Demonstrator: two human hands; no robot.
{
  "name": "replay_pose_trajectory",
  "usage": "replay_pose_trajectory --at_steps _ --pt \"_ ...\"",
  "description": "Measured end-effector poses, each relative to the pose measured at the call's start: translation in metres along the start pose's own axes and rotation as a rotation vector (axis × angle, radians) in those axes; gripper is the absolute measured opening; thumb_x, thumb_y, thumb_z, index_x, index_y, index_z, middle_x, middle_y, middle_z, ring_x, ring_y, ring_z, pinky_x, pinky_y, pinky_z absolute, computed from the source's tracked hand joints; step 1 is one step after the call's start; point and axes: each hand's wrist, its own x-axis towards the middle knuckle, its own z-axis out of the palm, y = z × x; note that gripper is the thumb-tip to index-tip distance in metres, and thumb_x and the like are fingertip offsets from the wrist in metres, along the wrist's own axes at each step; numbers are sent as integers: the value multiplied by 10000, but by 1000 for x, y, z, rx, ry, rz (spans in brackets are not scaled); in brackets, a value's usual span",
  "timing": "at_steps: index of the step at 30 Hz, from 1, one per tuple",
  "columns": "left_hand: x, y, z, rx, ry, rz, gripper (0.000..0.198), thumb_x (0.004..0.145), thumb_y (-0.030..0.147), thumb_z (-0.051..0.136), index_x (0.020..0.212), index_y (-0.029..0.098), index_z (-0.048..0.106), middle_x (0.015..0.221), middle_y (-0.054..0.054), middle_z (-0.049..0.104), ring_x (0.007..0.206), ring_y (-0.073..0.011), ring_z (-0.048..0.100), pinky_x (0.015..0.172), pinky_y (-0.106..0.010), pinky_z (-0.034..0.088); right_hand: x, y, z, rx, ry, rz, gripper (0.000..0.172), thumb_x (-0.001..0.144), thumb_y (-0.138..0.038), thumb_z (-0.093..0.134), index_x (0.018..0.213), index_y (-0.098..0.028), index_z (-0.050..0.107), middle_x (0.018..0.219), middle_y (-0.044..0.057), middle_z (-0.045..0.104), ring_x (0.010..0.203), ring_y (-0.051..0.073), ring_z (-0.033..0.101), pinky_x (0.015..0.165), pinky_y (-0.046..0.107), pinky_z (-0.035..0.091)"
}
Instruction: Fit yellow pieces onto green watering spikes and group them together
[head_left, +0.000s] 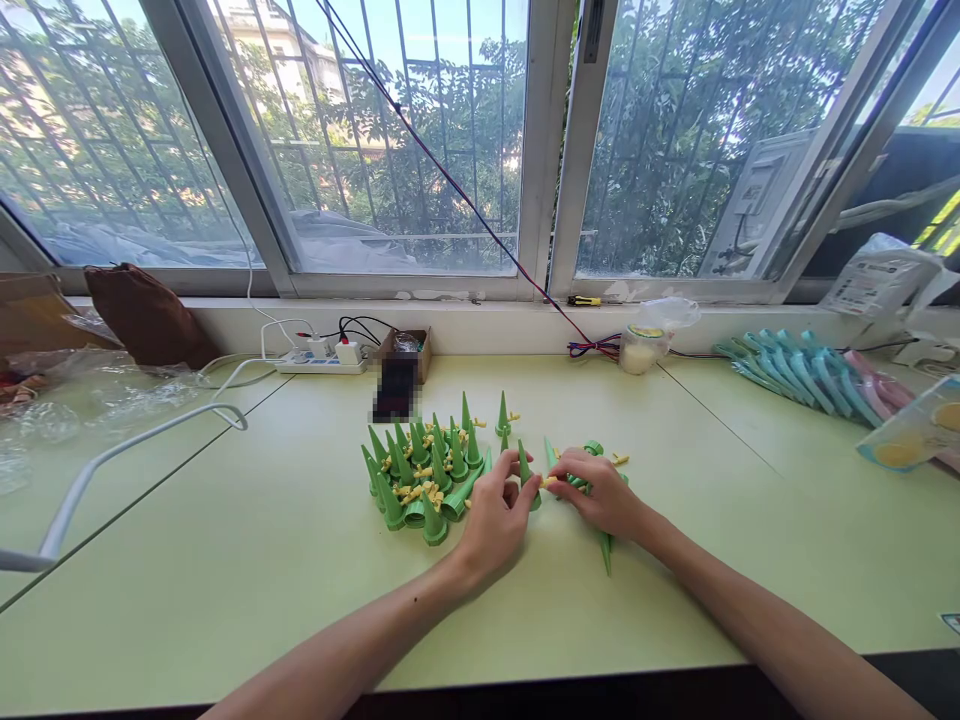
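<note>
**Two-handed fitting at mid-tabletop: grip sound, seating unconfirmed**

Both hands met at the middle of the tabletop (pixel 300 560), just right of the pile (pixel 424 470) of green cones and yellow bits. The left hand (pixel 495 515) was narrowed to a pinch, thumb and fingertips on a small yellow piece (pixel 550 481). The right hand (pixel 600 495) was closed over a green spike (pixel 606 550), whose tip pointed toward the near edge.

The piece sat between the two sets of fingertips, touching both. The right fingers covered the spike's wide end, so it seemed, but could not be confirmed, that the piece was being pressed in there.

Judgement: the step would go best with the spike held still in the right hand, the piece lined up squarely before pressing, and the push kept short and straight. Working clear of the pile would avoid knocking the upright cones over.
</note>
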Motion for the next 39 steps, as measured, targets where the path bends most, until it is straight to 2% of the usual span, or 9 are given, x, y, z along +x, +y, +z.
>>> replay_pose_trajectory --at_steps 3,8,14,20,22,26,32,37,39 --pt "0 -1 0 11 -12 8 206 967 394 562 1060 210 557 727 60 507 495 -71 384 518 -232 290 0 2 1 -40 -20 3 434 1066 -447 451 747 -212 627 650 20 604 688 187 558 748 359 449" --pt "-1 -1 0 22 8 3 202 969 388 562 1055 206 553 744 52 513 504 -75 384 525 -237 295 -1 1 -1 -27 -7 -1 292 1019 -473 558 931 -216 662 775 34 675 769 199 589 836 392 435" --pt "-1 -2 1 20 -1 7 189 972 386 558 1040 210 551 756 56 520 509 -70 376 522 -231 292 -1 4 0 -56 -13 -7 457 1065 -451 458 714 -208 621 643 11 587 716 188 557 816 378 415" --pt "-1 -2 0 26 9 9 190 972 380 559 1055 209 554 732 63 494 512 -72 364 520 -230 288 -1 1 -1 -46 4 -13 228 1014 -419 581 931 -219 653 775 22 660 777 198 581 848 372 413" --pt "-2 -2 1 21 10 8 193 968 380 565 1054 207 557 748 57 510 512 -71 366 519 -229 290 -1 1 0 -52 -3 -16 260 1027 -419 554 881 -223 643 741 16 638 754 196 570 834 368 412" --pt "-2 -1 2 18 -9 12 191 966 376 564 1048 204 558 746 56 521 505 -67 361 514 -228 279 -1 4 1 -31 -40 -7 454 1080 -412 422 700 -217 577 620 -5 560 687 182 532 846 380 409" --pt "-2 -2 1 26 0 27 183 966 368 568 1053 208 553 735 62 514 505 -67 364 516 -228 283 -2 0 -1 -18 -31 31 286 1021 -467 553 927 -213 646 779 26 664 778 199 573 876 395 411" --pt "-2 -3 2 27 -8 34 171 969 364 564 1034 206 551 719 66 500 505 -67 354 514 -227 275 -1 3 0 -35 -51 -1 445 1074 -428 435 715 -213 588 646 2 586 694 183 544 848 386 412" --pt "-2 -4 2 30 -8 38 167 969 365 566 1022 207 550 689 74 472 506 -71 346 513 -227 268 -1 2 0 -33 -47 11 428 1070 -424 444 731 -215 601 665 7 602 715 188 555 844 382 414"
